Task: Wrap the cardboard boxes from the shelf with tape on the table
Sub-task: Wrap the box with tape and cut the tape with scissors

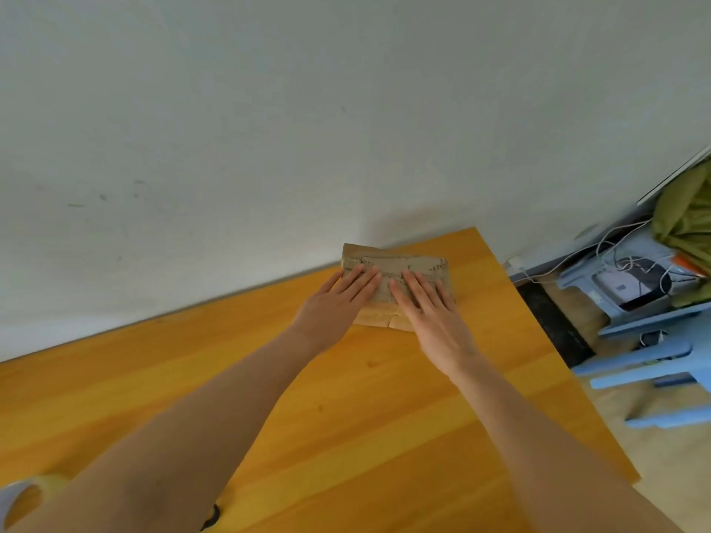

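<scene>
A roll of tape shows at the lower left corner of the orange counter, and right of centre, against the wall, the left hand and right hand press straight, released fingers flat on the cardboard box, with blue stools at far right.

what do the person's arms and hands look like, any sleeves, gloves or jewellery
Both arms are bare as far up as the head view shows, with no sleeves in sight. The left hand and the right hand wear no gloves. No ring, watch or wristband shows on either, and there are no markings to make out.
</scene>
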Tool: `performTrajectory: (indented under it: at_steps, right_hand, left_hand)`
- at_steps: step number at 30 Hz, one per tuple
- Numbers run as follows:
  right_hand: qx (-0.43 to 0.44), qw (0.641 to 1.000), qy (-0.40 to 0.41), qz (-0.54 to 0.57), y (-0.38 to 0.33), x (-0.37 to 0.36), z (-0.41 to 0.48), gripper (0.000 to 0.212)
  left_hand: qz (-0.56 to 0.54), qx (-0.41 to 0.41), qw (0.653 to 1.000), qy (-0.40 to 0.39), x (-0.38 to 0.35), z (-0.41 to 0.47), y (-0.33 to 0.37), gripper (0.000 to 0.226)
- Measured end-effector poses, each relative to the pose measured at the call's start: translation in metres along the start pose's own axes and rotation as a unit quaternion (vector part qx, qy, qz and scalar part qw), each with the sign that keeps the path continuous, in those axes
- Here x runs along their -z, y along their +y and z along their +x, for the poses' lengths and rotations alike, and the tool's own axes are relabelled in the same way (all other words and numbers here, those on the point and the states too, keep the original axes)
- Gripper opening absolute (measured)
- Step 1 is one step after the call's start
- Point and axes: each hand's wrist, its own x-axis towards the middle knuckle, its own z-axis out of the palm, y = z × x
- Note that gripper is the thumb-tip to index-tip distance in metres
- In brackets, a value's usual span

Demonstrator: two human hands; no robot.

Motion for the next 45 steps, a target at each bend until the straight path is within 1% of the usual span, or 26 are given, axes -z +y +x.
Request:
performTrajectory:
  at_steps: [6,9,12,16,21,26,30,35,41,45]
  right_hand:
    - [-0.007,1.0,0.01,-0.005,0.029,0.003,0.028,0.085]
    - [-0.014,1.0,-0.001,-0.017,0.036,0.006,0.036,0.086]
    - [-0.033,0.999,-0.009,-0.016,0.032,0.01,0.036,0.087]
    - [-0.054,0.998,-0.009,-0.015,0.011,0.021,0.03,0.093]
    - [-0.07,0.997,0.008,-0.01,-0.048,0.052,0.013,0.084]
    - [-0.083,0.996,0.028,-0.022,-0.128,0.087,-0.018,0.075]
    - [-0.097,0.993,0.064,-0.025,-0.197,0.11,-0.055,0.071]
    - [-0.107,0.989,0.089,-0.041,-0.278,0.128,-0.117,0.06]
    - [-0.111,0.989,0.094,-0.032,-0.365,0.142,-0.19,0.059]
    - [-0.101,0.989,0.106,-0.019,-0.408,0.145,-0.232,0.057]
  left_hand:
    - [-0.002,0.003,1.0,0.009,0.003,0.044,-0.01,0.066]
    - [-0.002,0.01,1.0,-0.001,0.005,0.053,-0.011,0.07]
    - [-0.018,0.017,1.0,-0.004,0.003,0.047,-0.013,0.07]
    - [-0.012,0.018,0.999,-0.024,0.016,0.016,-0.022,0.062]
    - [-0.016,0.038,0.999,-0.02,0.043,-0.054,-0.038,0.059]
    - [-0.009,0.056,0.998,0.004,0.068,-0.142,-0.06,0.058]
    - [-0.024,0.066,0.997,0.032,0.083,-0.216,-0.068,0.058]
    - [-0.03,0.065,0.996,0.046,0.096,-0.311,-0.059,0.058]
    - [-0.052,0.058,0.995,0.068,0.109,-0.411,-0.036,0.057]
    - [-0.048,0.06,0.994,0.079,0.107,-0.464,-0.024,0.056]
